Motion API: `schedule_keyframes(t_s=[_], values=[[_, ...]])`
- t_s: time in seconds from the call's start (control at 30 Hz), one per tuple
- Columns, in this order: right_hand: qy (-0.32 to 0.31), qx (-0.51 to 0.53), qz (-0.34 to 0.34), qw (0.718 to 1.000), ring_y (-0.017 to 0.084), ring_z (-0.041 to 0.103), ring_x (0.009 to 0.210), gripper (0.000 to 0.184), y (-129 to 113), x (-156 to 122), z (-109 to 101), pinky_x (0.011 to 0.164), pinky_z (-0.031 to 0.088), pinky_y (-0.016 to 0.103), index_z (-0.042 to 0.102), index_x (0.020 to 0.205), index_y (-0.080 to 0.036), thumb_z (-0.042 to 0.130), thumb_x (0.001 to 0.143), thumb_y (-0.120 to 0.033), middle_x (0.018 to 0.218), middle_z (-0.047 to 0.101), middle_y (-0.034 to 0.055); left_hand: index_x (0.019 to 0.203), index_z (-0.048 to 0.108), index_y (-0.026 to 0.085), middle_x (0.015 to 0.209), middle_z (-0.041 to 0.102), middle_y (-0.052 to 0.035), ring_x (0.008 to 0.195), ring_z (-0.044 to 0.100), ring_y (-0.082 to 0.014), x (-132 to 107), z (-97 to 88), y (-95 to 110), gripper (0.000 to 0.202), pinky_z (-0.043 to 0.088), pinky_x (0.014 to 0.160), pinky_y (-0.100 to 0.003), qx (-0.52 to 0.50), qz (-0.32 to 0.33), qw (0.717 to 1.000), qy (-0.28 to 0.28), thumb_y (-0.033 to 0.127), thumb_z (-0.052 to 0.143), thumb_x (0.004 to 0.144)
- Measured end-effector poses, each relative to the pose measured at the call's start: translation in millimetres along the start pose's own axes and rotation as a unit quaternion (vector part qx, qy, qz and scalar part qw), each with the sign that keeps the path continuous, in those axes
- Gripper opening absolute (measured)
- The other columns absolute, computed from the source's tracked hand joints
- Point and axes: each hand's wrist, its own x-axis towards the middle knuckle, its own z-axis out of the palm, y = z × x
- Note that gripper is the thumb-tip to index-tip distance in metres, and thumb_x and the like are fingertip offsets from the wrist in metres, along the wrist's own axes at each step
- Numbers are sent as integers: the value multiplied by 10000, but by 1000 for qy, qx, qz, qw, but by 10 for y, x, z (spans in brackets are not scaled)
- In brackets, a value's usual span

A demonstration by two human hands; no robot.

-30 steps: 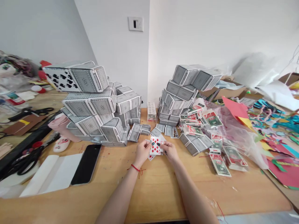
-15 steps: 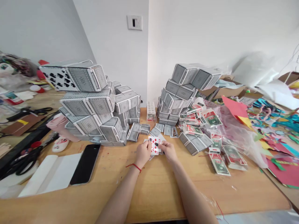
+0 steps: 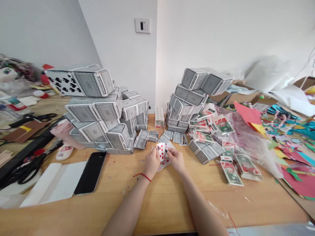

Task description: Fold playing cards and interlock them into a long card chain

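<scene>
A playing card (image 3: 161, 151) with red diamonds is pinched between my two hands, low over the wooden table. My left hand (image 3: 152, 161), with a red cord round the wrist, grips its left side. On the right side, my right hand (image 3: 176, 159) has thumb and fingers closed on the same card. Beneath it, partly covered, lies another card with red diamonds (image 3: 163, 164). Just beyond my hands are folded grey-backed cards (image 3: 168, 135) and small card blocks (image 3: 141, 139).
Stacked blocks of folded cards rise at left (image 3: 83, 113) and right (image 3: 188, 96). Red-green card boxes (image 3: 231, 173) lie to the right. A phone (image 3: 90, 173), white paper (image 3: 66, 180) and black scissors (image 3: 27, 168) are at left. Coloured paper scraps (image 3: 295, 182) cover the far right.
The card between my hands has tilted and curved upward, uncovering more of the diamond card below. Both hands stay in nearly the same place.
</scene>
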Motion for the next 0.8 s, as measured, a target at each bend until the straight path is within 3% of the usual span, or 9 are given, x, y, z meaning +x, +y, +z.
schedule_keyframes(t_s=[0.17,0.27,0.4,0.53,0.63,0.8], values=[[99,-146,-65,982,165,545,570,246,43,-68,86,545,404,244,663,795,-193,490,742,-361,641,633,28,975,514,145,697,603,-109,650,576,-199,-78,25,87,250,342,573,-271,20,47,999,-4,207,305,853],[133,-195,-84,968,158,529,549,252,22,-115,140,537,386,236,663,763,-199,472,762,-364,604,624,29,975,514,133,677,605,-113,643,580,-198,-97,17,118,268,356,579,-276,47,82,995,-17,199,279,863],[160,-204,-76,963,140,508,509,305,-21,-143,171,508,376,223,665,767,-185,460,770,-411,576,615,29,936,519,131,626,598,-92,604,580,-182,-93,-2,138,259,367,555,-268,68,120,990,-14,196,277,868],[187,-185,-54,963,126,490,475,386,-39,-120,140,466,364,212,663,681,-155,454,757,-470,516,582,17,997,500,133,605,597,-55,571,579,-161,-86,-12,130,255,386,541,-257,71,186,979,33,190,287,869],[158,-134,-41,978,128,514,485,381,-46,-68,82,470,388,217,660,663,-143,498,723,-483,545,605,23,1004,503,130,578,589,-41,535,570,-152,-85,-7,95,251,386,519,-253,75,203,973,80,181,302,863],[14,62,24,998,140,574,533,325,-30,14,-3,569,477,268,664,785,-163,634,619,-442,650,653,23,929,537,125,551,576,-48,517,562,-155,-73,8,20,235,370,497,-253,86,154,974,145,185,323,852]])
